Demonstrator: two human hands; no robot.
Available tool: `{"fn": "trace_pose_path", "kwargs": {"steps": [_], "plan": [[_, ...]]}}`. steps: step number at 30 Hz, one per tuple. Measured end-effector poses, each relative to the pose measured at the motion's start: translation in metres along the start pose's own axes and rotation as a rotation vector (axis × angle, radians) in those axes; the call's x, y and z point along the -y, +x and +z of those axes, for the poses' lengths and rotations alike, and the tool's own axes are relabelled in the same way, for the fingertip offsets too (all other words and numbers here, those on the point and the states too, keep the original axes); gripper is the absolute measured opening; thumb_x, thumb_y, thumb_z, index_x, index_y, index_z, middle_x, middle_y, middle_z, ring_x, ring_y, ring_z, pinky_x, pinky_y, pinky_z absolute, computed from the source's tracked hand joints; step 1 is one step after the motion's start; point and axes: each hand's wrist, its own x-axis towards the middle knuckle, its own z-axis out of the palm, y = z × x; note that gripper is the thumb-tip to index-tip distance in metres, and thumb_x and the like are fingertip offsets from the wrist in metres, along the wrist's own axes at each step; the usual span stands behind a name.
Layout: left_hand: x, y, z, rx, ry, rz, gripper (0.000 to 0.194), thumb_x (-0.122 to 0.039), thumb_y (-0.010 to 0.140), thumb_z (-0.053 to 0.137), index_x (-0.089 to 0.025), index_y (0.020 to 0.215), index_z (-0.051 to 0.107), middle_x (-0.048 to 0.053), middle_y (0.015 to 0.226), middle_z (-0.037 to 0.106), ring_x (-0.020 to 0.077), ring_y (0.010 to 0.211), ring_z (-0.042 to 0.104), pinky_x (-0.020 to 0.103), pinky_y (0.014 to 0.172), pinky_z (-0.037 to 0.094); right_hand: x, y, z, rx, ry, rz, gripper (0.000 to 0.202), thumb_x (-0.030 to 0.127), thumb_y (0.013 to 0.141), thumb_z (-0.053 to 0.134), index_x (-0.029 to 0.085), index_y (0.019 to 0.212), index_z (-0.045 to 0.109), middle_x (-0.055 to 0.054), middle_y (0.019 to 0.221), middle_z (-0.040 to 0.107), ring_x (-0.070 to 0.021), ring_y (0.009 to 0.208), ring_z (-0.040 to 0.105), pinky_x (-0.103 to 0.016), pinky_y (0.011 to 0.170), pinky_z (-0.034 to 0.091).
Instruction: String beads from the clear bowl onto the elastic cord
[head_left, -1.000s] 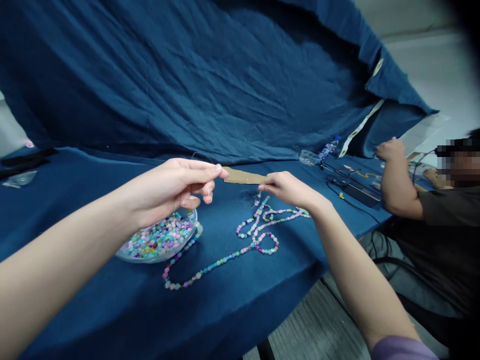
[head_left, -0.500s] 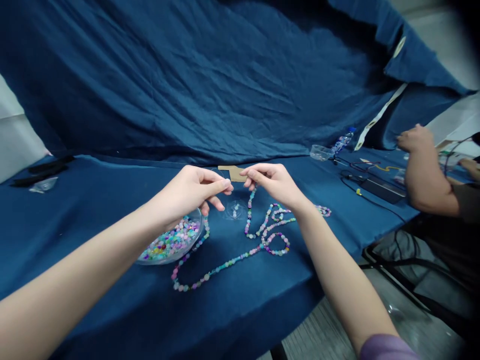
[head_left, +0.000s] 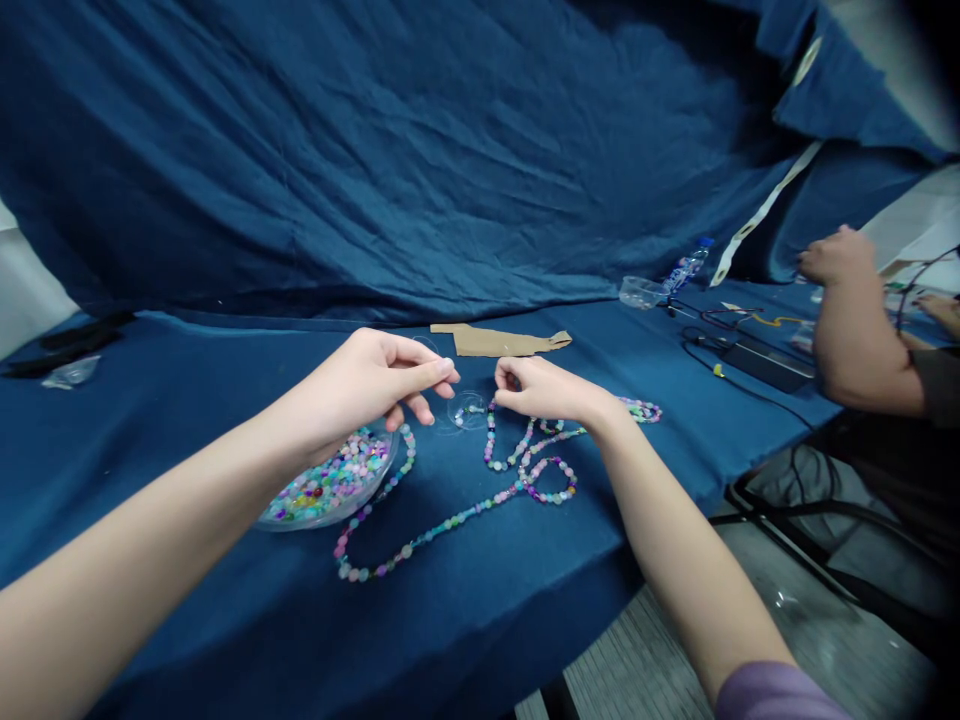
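Observation:
My left hand [head_left: 394,378] is closed in a pinch above the bowl, thumb against index finger; a faint clear thread [head_left: 426,346] arcs behind its fingertips. My right hand [head_left: 534,387] is low over the cloth, thumb and index finger curled together at the beaded strand [head_left: 491,440]. That strand, of pastel, purple and blue beads, loops across the table under and around my right wrist. A few pale beads [head_left: 470,410] lie by a coil of clear thread between the hands. Below my left hand, a clear bowl [head_left: 330,520] is full of loose beads, partly hidden by my forearm.
A torn cardboard piece [head_left: 495,342] lies behind the hands. To the right are a clear container [head_left: 640,292], a bottle [head_left: 686,268], cables and a black box [head_left: 769,362]. A co-worker's arm [head_left: 862,330] reaches in there. Black items [head_left: 75,343] rest at far left.
My right hand has moved down and its fingers have curled; the strand's upper end has come down toward the cloth. My left hand has shifted slightly left, still pinched. More of the cardboard shows.

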Motion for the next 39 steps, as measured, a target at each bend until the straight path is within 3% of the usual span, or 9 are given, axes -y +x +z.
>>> {"fn": "trace_pose_path", "kwargs": {"steps": [3,10,18,21,24,27,31,35,39], "plan": [[0.000,0.001,0.001,-0.002,0.001,0.003,0.022,-0.032,0.089,0.078,-0.011,0.092,0.080,0.010,0.094,0.080,0.0094,0.058,0.066,0.013,0.038,0.040,0.000,-0.001,-0.001,0.045,-0.060,0.038,0.015,0.025,0.085,0.068,0.020,0.098,0.071,-0.006,0.088,0.073,-0.0200,0.074,0.061,-0.031,0.065,0.038],[-0.001,-0.001,0.001,0.010,0.007,0.001,0.022,-0.033,0.089,0.078,-0.011,0.090,0.081,0.010,0.093,0.080,0.0084,0.056,0.064,0.012,0.037,0.040,-0.001,-0.002,-0.006,0.173,-0.018,0.034,0.017,0.025,0.093,0.058,0.019,0.083,0.071,-0.008,0.094,0.075,-0.0224,0.083,0.065,-0.031,0.073,0.043],[-0.003,-0.002,0.001,0.008,0.008,0.008,0.022,-0.032,0.087,0.079,-0.011,0.091,0.081,0.010,0.094,0.080,0.0084,0.055,0.063,0.012,0.037,0.039,-0.004,-0.003,-0.012,0.114,0.207,-0.092,0.029,0.031,0.099,0.041,0.019,0.082,0.061,-0.006,0.098,0.067,-0.0203,0.094,0.060,-0.031,0.089,0.045],[-0.003,-0.001,0.001,0.007,0.009,0.009,0.022,-0.032,0.087,0.079,-0.011,0.090,0.081,0.011,0.095,0.080,0.0083,0.056,0.063,0.012,0.037,0.038,-0.003,-0.006,-0.012,0.162,0.294,-0.101,0.034,0.035,0.102,0.037,0.019,0.078,0.056,-0.003,0.080,0.064,-0.0162,0.076,0.056,-0.028,0.075,0.046],[-0.004,-0.002,0.001,0.012,0.005,0.002,0.023,-0.033,0.086,0.080,-0.011,0.091,0.081,0.010,0.094,0.080,0.0084,0.055,0.062,0.012,0.037,0.038,-0.001,-0.009,-0.013,0.167,0.331,-0.058,0.038,0.045,0.104,0.037,0.019,0.082,0.055,0.000,0.070,0.055,-0.0131,0.062,0.045,-0.026,0.058,0.037],[-0.004,-0.003,0.000,0.019,0.006,-0.004,0.025,-0.036,0.085,0.081,-0.011,0.091,0.081,0.010,0.093,0.080,0.0085,0.055,0.062,0.012,0.037,0.039,-0.002,-0.012,-0.017,0.152,0.249,0.013,0.039,0.053,0.097,0.056,0.017,0.084,0.064,-0.001,0.072,0.058,-0.0130,0.063,0.045,-0.026,0.056,0.033],[-0.004,-0.003,0.000,0.026,-0.004,-0.003,0.026,-0.037,0.084,0.082,-0.011,0.090,0.081,0.010,0.092,0.079,0.0081,0.055,0.061,0.013,0.038,0.039,-0.004,-0.013,-0.023,0.257,0.152,-0.026,0.033,0.046,0.092,0.067,0.016,0.080,0.074,-0.002,0.073,0.064,-0.0137,0.065,0.048,-0.028,0.060,0.034],[-0.004,-0.003,0.002,0.022,-0.001,-0.009,0.023,-0.035,0.086,0.081,-0.012,0.088,0.081,0.010,0.090,0.079,0.0076,0.053,0.060,0.013,0.038,0.039,-0.003,-0.011,-0.024,0.095,0.376,-0.170,0.034,0.048,0.097,0.063,0.017,0.089,0.074,-0.002,0.084,0.068,-0.0153,0.075,0.055,-0.028,0.071,0.040],[-0.005,-0.002,0.004,0.025,0.001,-0.038,0.023,-0.036,0.088,0.080,-0.013,0.087,0.081,0.008,0.077,0.076,0.0066,0.048,0.056,0.014,0.039,0.038,0.003,-0.009,-0.023,-0.115,0.577,-0.199,0.036,0.051,0.098,0.065,0.016,0.088,0.071,-0.003,0.089,0.068,-0.0145,0.079,0.055,-0.027,0.076,0.040]]}}
